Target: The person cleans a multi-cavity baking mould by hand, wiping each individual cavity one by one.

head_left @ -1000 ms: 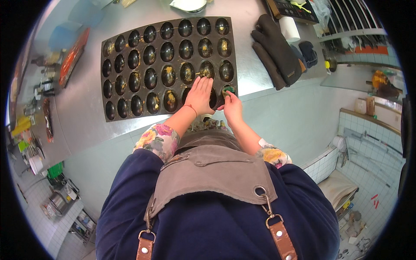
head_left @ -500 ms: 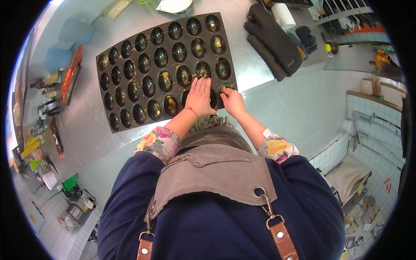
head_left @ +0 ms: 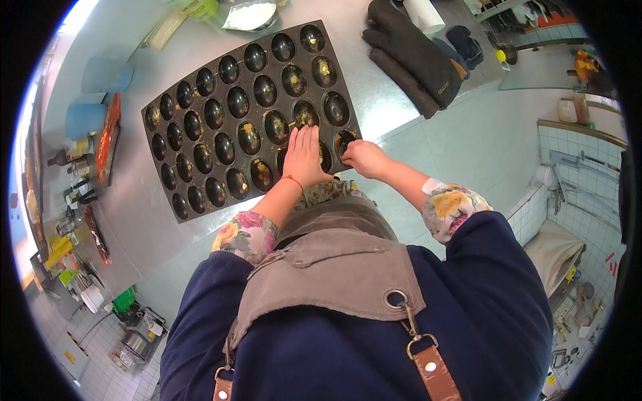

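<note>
A dark baking mould (head_left: 231, 125) with rows of oval wells lies slanted on the metal counter. Yellowish-brown crumbs stick in several of its wells and between them. My left hand (head_left: 305, 159) rests flat on the mould's near right part, fingers stretched out together and thumb apart, covering parts of some wells. At the near right corner well my right hand (head_left: 366, 159) is closed, its fingertips bent down into the well. Whatever those fingers hold is hidden beneath them in this frame.
Dark oven mitts (head_left: 414, 60) lie right of the mould, by a white paper roll (head_left: 424, 15). A clear container of white stuff (head_left: 251, 16) stands behind it. To the left are blue buckets (head_left: 85, 121) and an orange-red flat thing (head_left: 109, 140). The counter's front edge runs close to my body.
My right hand has turned at the corner well, its elbow swinging outward. A small greenish thing under its fingertips earlier is now hidden. My left hand stays flat on the mould. The whole view has shifted slightly.
</note>
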